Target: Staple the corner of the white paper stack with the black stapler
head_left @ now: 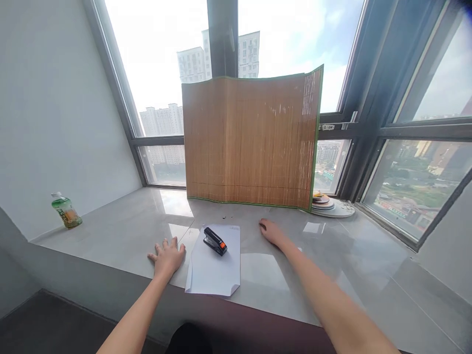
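Observation:
My left hand [168, 256] lies on the grey sill with its fingers spread, left of a stack of white paper [216, 275]. On the paper rests a black stapler [215, 241] with an orange part at its near end; neither hand touches it. The paper's near corners curl up, and a little faint writing shows at its top right. To the right of the paper, my right hand [272, 232] rests on the sill with its fingers curled in. A dark spot shows by its fingertips, and I cannot make out whether they hold anything.
Behind stands a brown bamboo mat [250, 142] with green edging, against the window. Stacked plate-like discs [337, 209] lie at its right foot. A green-labelled bottle [66, 211] stands at the far left. Small dark bits [223, 217] lie beyond the paper. The sill's front edge runs below.

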`<state>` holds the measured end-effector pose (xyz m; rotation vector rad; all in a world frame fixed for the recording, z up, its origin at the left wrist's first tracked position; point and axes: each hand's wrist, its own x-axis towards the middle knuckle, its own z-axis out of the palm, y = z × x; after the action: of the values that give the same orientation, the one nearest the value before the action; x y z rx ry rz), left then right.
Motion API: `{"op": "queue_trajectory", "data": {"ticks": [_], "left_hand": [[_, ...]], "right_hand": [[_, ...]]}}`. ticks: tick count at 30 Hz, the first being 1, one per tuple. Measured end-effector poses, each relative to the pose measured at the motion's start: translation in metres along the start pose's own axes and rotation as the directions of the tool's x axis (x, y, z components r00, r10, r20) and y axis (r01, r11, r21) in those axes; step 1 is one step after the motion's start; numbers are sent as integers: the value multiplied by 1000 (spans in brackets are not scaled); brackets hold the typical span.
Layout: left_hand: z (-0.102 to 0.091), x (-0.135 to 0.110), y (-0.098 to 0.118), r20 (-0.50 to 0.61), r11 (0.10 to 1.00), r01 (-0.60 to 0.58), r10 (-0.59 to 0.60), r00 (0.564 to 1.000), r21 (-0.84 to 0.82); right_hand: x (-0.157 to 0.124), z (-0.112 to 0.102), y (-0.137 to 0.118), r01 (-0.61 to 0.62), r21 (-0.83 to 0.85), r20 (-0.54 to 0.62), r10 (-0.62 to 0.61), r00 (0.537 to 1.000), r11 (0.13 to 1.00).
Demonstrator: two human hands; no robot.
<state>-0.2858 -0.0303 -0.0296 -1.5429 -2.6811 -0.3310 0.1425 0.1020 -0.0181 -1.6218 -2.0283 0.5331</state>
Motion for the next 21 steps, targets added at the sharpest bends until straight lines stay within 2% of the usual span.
{"op": "queue_trajectory", "data": {"ticks": [2, 3, 5, 7, 9, 12, 14, 16, 21], "left_hand": [[2, 2, -1, -1, 1000, -1, 1, 1000, -2], [3, 2, -1, -4, 1000, -1, 1, 1000, 1], [4, 3, -1, -12, 1000, 2, -2, 1000, 6], [4, 4, -2, -9, 1000, 6, -6, 1000, 8], [4, 4, -2, -6, 1000, 5, -5, 1000, 10], [4, 6, -3, -5, 1000, -1, 1, 1000, 13], [6, 9, -5, 2, 1000, 3, -3, 1000, 17], [9, 12, -6, -2, 1000, 12, -12, 1000, 18], [14, 17, -8, -26, 1000, 18, -18, 999, -4]], "right_hand": [[-27, -35, 49, 53, 21, 12, -54, 998, 998], [-41, -51, 73, 125, 104, 32, -129, 991, 987], [-67, -77, 115, 149, 294, 57, -173, 983, 944], [-92, -97, 147, 57, 505, 17, -76, 997, 861], [-114, -110, 171, -57, 703, -14, 94, 995, 709], [-137, -121, 191, -63, 878, -44, 210, 977, 475], [-144, -122, 197, -24, 919, -67, 217, 974, 393], [-144, -121, 199, -35, 921, -46, 199, 979, 389], [-140, -115, 202, -55, 888, -5, 130, 992, 457]]}}
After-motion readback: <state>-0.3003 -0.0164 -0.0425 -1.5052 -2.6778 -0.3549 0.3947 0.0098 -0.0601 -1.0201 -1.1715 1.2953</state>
